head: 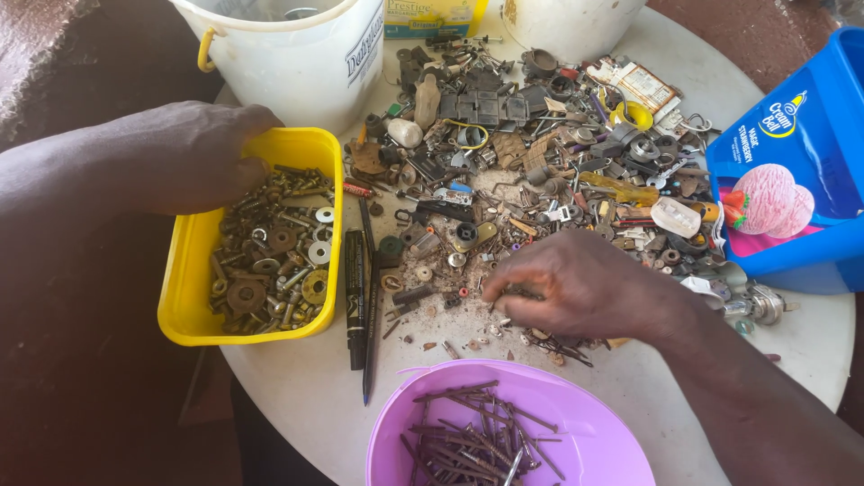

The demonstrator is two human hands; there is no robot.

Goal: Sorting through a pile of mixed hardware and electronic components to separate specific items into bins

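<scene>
Presently the work in hand reads as sorting: the right hand (576, 288), at centre frame, is down on the near edge of the mixed scrap pile (540, 153) that covers the upper middle of the round white table (315, 405). Its fingers are curled and drawn together, tips pressed onto small rusty nails (549, 340) lying on the tabletop just under the palm; whether one is already pinched I cannot tell, since the fingertips are folded under. The left hand (202, 153), at left of frame, grips the far rim of the yellow tray (184, 297), fingers hooked over the edge, thumb hidden; the tray holds bolts, nuts and washers. The purple bowl (594, 432), bottom centre, just below the right hand, holds long nails only. Two black markers (357, 288) lie between tray and pile. A white bucket (297, 54) stands upper left, a blue tub (792, 162) at right edge. Judgement: picking stage, pile mostly unsorted. The next move calls for a fine fingertip pinch on one nail, lifted clear of the grit.
</scene>
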